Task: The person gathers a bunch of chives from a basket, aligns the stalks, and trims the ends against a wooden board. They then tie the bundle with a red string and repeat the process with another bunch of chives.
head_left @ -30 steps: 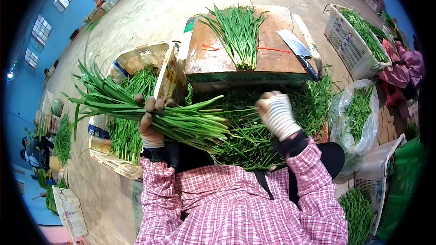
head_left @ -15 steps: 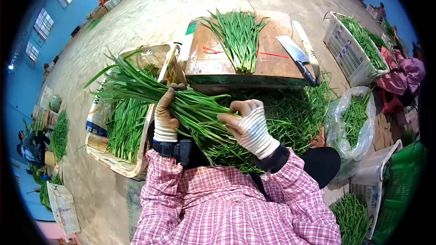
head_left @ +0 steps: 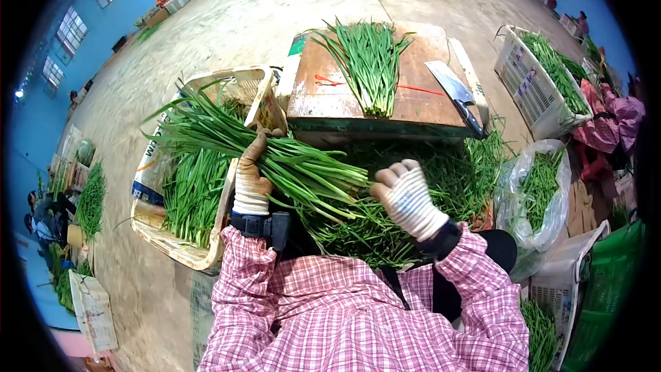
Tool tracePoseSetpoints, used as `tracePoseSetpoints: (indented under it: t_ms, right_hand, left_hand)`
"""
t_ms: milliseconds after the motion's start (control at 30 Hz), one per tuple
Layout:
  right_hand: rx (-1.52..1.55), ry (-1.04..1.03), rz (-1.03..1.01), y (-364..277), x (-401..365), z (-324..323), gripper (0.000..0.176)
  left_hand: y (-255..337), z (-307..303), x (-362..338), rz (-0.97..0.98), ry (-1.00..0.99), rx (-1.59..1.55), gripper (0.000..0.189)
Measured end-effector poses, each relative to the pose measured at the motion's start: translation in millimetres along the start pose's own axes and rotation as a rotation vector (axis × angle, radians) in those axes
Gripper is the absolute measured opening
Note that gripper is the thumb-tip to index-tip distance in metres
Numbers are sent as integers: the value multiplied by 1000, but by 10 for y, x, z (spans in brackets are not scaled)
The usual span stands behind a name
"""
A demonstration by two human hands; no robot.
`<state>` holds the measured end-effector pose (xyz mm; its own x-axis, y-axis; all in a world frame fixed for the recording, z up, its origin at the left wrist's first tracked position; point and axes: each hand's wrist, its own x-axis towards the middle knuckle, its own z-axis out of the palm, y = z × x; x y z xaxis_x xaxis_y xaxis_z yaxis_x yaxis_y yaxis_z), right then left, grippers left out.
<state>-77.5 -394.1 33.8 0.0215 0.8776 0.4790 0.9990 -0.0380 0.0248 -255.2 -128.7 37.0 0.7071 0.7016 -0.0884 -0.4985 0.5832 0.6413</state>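
My left hand (head_left: 255,169), in a white glove with brown palm, is closed round a bunch of garlic chives (head_left: 313,165). The leafy tips fan out to the left over a crate (head_left: 203,258) of more chives, and the pale stem ends point right. Just right of those ends is my gloved right hand (head_left: 410,196), its fingers curled in. Whatever they may pinch is hidden. Ahead, another chive bunch (head_left: 372,72) lies on a wooden board (head_left: 313,100) across a red tie (head_left: 420,89). A cleaver (head_left: 451,89) rests on the board's right side.
Loose chive trimmings (head_left: 441,165) heap up below the board. To the right stand a white crate (head_left: 533,79) of greens, a clear plastic bag (head_left: 513,196) of greens and a green crate (head_left: 609,289). A person in a checked sleeve (head_left: 606,117) is at far right.
My right hand has drawn away to the right from the stem ends, its fingers now curled. My left hand still holds the bunch in nearly the same place.
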Motion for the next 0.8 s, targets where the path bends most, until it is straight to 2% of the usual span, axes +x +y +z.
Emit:
tracePoseSetpoints:
  t_ms: [33,67,100,133,167,200,267,367,433,500,633,700,767,800]
  right_hand:
    - [-54,-137,26,94,-109,15,14]
    - [-189,-500,131,173,-158,27,16]
    - [-325,-863,239,245,-208,41,19]
    - [-294,-921,440,304,-303,97,20]
    - [-256,-601,399,381,-511,214,18]
    - [-11,-405,429,369,-448,157,19]
    - [504,-25,480,301,-228,156,19]
    - [908,62,549,101,105,50,20]
    - [1233,-36,662,42,150,106,16]
    - [1163,20,637,37,173,116,13]
    - [944,112,618,145,108,82,13]
    - [737,87,667,289,3,76,14]
    - [235,-170,738,573,-214,154,17]
    - [-100,-435,778,733,-350,259,17]
  left_hand:
    - [25,-34,-1,2,11,20,19]
    - [46,-110,34,55,13,55,20]
    - [75,-140,39,22,30,-31,27]
    - [80,-97,20,73,-8,-24,32]
    - [90,-49,6,124,-48,-17,37]
    - [74,-84,19,153,-80,45,27]
    - [35,-111,43,107,-67,22,26]
    - [-29,-50,42,104,-67,24,28]
    - [-45,-38,21,65,-63,2,30]
    - [-46,-85,8,-30,-42,-42,32]
    - [-8,-137,39,8,-34,0,33]
    - [46,-87,22,72,-20,39,31]
    - [168,11,-34,110,-44,59,28]
    - [254,12,-27,54,-17,11,23]
